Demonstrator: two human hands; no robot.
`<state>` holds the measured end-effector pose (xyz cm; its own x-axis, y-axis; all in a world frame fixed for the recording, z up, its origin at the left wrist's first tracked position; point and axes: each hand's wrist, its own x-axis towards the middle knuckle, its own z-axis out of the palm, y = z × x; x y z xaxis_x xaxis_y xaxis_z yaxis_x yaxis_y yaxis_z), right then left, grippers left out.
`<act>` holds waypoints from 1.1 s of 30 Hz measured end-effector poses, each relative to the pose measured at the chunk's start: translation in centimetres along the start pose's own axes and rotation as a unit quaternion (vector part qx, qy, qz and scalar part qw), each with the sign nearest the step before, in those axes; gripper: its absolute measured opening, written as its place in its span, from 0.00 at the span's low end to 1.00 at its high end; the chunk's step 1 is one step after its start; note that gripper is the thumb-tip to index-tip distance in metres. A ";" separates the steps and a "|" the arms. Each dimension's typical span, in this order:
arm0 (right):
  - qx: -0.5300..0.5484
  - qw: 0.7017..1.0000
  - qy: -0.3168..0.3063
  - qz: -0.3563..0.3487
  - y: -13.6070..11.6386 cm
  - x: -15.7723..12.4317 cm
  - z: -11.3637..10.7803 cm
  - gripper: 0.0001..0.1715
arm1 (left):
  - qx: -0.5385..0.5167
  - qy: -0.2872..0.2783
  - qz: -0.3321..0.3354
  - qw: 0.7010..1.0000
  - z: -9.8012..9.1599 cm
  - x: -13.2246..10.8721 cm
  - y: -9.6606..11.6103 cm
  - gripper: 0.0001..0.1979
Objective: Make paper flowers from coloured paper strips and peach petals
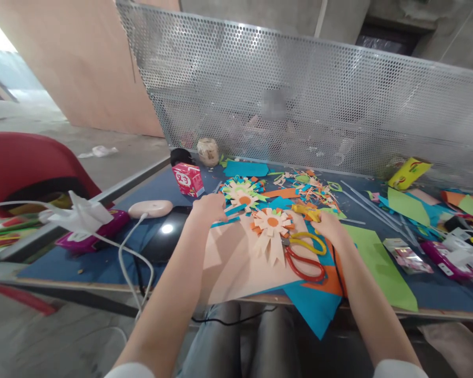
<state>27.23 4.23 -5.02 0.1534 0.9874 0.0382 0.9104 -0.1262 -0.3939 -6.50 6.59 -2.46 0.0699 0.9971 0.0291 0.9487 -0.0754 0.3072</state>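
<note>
My right hand is closed around a yellow glue gun, whose black cord runs down past the wrist. My left hand has its fingers curled at the left edge of the paper stack; what they pinch, if anything, is hidden. A blue paper strip lies right beside those fingers. Between my hands, a cream and orange paper rosette with ribbon tails rests on a sheet of cream paper. Scissors with red and yellow handles lie against it. Behind sit more layered paper flowers.
A pink box, a white-pink device with a cable and a black glossy object stand left. Paper scraps and clear glue sticks lie behind. Green paper is at right. A perforated metal screen backs the table.
</note>
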 end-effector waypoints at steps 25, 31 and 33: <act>0.586 0.804 0.083 0.054 -1.9 -0.2 -1.7 0.24 | -0.014 -0.089 0.039 0.995 1.1 -1.2 2.4 0.04; 0.608 0.792 0.046 0.042 -2.0 -0.1 -1.7 0.21 | -0.041 -0.106 0.059 0.992 1.1 -1.2 2.1 0.05; 0.622 0.782 0.019 0.038 -1.8 0.0 -1.6 0.21 | -0.043 -0.085 0.059 0.994 1.1 -0.9 1.8 0.03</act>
<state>26.21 4.32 -2.83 0.2212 0.9752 -0.0108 -0.1763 0.0290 -0.9839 -4.55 5.58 -2.99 0.2372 0.9673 -0.0898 0.9013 -0.1847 0.3918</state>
